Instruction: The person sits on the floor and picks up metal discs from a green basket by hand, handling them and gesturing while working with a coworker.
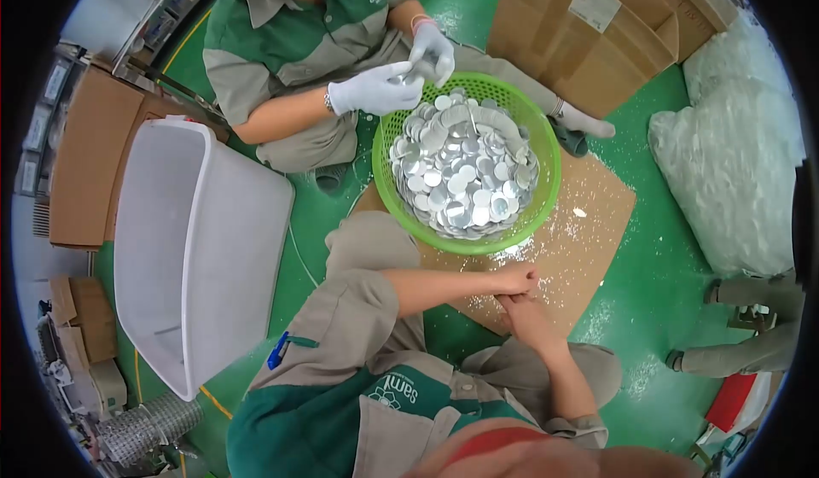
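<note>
My left hand (516, 279) is closed, fingers curled in, above the cardboard sheet just in front of the green basket (552, 183). Right below it, my right hand (529, 317) has its fingers drawn together and touching the left one. Anything between them is too small or hidden to make out. A heap of round silvery discs (465, 175) fills the basket. Across from me, a co-worker's white-gloved left hand (431, 54) and right hand (375, 91) hold some discs over the basket's rim.
Small white bits lie scattered on the cardboard sheet (597, 213) under the basket. A white plastic tub (247, 239) stands at left, beside a carton (94, 154). Another large carton (554, 34) and clear plastic bags (725, 179) are at right. Another person's legs (742, 350) show at the right edge.
</note>
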